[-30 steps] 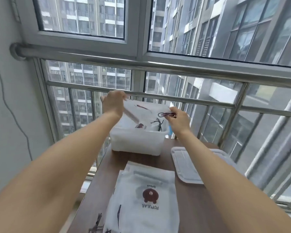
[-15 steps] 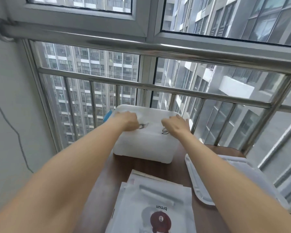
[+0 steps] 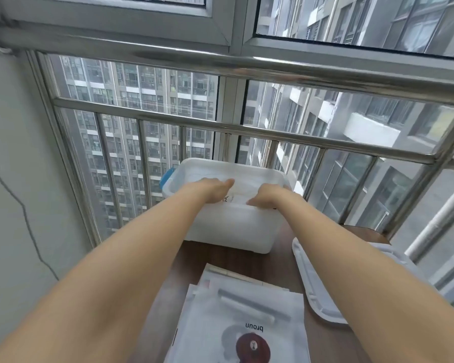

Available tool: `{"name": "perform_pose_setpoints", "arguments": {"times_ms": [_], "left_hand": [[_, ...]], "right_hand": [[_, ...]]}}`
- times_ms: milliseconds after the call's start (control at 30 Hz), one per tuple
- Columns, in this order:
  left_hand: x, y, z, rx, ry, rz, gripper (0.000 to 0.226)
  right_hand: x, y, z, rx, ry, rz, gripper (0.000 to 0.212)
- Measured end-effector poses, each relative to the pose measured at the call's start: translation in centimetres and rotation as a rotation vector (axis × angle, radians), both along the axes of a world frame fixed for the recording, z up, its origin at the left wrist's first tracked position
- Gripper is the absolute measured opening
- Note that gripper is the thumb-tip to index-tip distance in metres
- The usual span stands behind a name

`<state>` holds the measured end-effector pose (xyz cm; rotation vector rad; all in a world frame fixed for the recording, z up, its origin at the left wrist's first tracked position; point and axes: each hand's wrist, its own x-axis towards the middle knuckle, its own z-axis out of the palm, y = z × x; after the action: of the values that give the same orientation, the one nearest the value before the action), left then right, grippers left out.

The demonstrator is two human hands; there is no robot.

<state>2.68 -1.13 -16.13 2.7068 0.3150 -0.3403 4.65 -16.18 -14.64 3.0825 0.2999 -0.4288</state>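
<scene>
A white plastic box stands open at the far end of a brown table, against the railing. Both my hands reach into it. My left hand lies flat, fingers straight, on a clear pouch that sits inside the box. My right hand rests on the same pouch at the box's near right side; its fingers bend down out of sight. A small dark mark shows through the pouch between my hands.
The box's white lid lies on the table to the right. A stack of white zip pouches with a brown bear print lies near me. A blue clasp sticks out at the box's left end. Steel railing bars and the window stand just behind.
Both hands held the clear pouch and dark cords above the box, then lowered it inside. Now they rest on it within the box. The view has tilted down and closer.
</scene>
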Motion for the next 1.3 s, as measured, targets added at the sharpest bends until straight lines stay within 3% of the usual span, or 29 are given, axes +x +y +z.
{"name": "perform_pose_setpoints", "arguments": {"times_ms": [133, 300, 467, 700, 800, 933, 1033, 1133, 1233, 1300], "left_hand": [[-1.9, -1.2, 1.0, 0.123, -0.337, -0.012, 0.029], [-6.4, -3.6, 2.6, 0.043, -0.569, 0.027, 0.025], [-13.3, -4.6, 3.1, -0.044, -0.652, 0.043, 0.022], [-23.4, -5.2, 0.6, -0.116, -0.603, -0.032, 0.022], [-27.0, -5.5, -1.2, -0.184, -0.512, -0.096, 0.022], [-30.0, -5.7, -3.3, -0.131, -0.351, -0.214, 0.024], [-31.4, -5.7, -4.4, -0.071, -0.117, -0.331, 0.043], [-32.6, -5.3, -5.6, -0.053, 0.06, -0.336, 0.069], [-33.0, -4.5, -6.6, -0.08, 0.001, -0.311, 0.055], [-32.9, -4.2, -6.8, -0.101, -0.08, -0.305, 0.036]], "right_hand": [[-1.3, -1.0, -0.6, 0.198, -0.218, 0.011, 0.054], [-6.6, -1.9, 0.6, 0.486, -0.318, 0.032, 0.044], [-14.5, -3.5, 1.2, 0.725, -0.331, -0.002, 0.036], [-25.2, -6.8, -2.2, 0.828, -0.345, -0.049, 0.036], [-28.3, -7.7, -4.2, 0.815, -0.269, -0.04, 0.035], [-31.3, -8.1, -6.6, 0.816, -0.16, -0.031, 0.034], [-32.3, -8.7, -7.6, 0.733, -0.162, -0.04, 0.032], [-33.4, -9.9, -8.1, 0.709, 0.009, -0.061, 0.036], [-34.2, -11.1, -8.8, 0.658, 0.144, 0.0, 0.049], [-34.4, -11.4, -9.0, 0.668, 0.105, -0.004, 0.042]]}}
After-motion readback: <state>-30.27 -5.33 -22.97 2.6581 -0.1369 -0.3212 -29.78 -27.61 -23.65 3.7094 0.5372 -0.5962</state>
